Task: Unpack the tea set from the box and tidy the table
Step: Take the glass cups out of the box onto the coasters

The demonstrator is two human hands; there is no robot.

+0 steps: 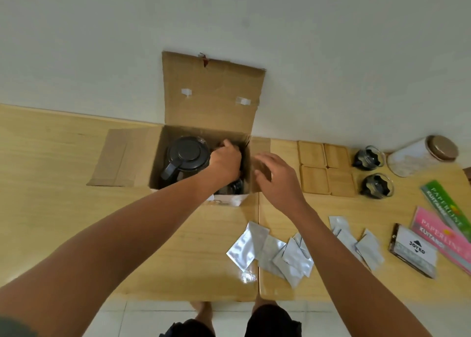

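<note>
In the box (204, 163), the pot (187, 158) sits at 9 o'clock. Your left hand (225, 162) reaches in at 3 o'clock of it, fingers curled down onto a dark item; whether they grip it cannot be told. Lift straight, or it may knock the pot. Your right hand (276, 176) hovers outside the box, fingers apart. Two cups (368, 157) stand on the surface (63, 209) at 3 o'clock; a wide swing could topple them.

Bare forearms, bare feet (201, 311), dark shorts (272, 324), dark sleeve edge (15, 327)
</note>
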